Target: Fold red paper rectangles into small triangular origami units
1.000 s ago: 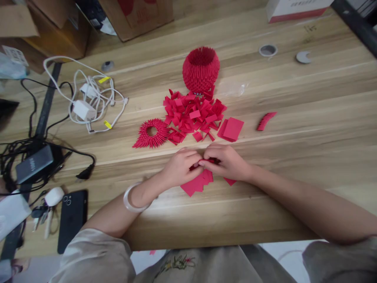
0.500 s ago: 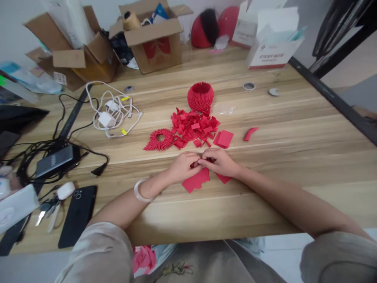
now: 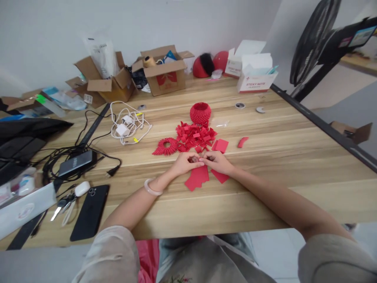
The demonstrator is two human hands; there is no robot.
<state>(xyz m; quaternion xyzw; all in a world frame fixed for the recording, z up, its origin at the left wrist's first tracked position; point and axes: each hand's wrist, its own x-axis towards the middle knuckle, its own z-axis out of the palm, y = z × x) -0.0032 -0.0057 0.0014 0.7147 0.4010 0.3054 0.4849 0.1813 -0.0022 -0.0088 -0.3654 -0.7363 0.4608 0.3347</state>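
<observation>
My left hand (image 3: 184,162) and my right hand (image 3: 218,162) meet at the fingertips over the desk, thumbs and fingers pinched together. Between them is a small piece of red paper, mostly covered by the fingers. Beneath the hands lie red paper sheets (image 3: 196,179), the left one with a stepped edge. Just beyond is a pile of folded red paper pieces (image 3: 196,136). A ring of red paper spikes (image 3: 166,146) sits to its left, and a round red paper vase shape (image 3: 200,114) stands behind it. Red paper squares (image 3: 220,146) lie stacked at the right.
White charger cables (image 3: 126,125) and a black power bank (image 3: 75,163) lie at left, near a black phone (image 3: 90,212) and keys (image 3: 63,204). Cardboard boxes (image 3: 165,78) and sticky note boxes (image 3: 255,80) line the back. A short curved red strip (image 3: 242,142) lies at right.
My view has tilted up, showing more wall and the fan at right. Both hands stay together over the red sheets, with only slight finger movement.
</observation>
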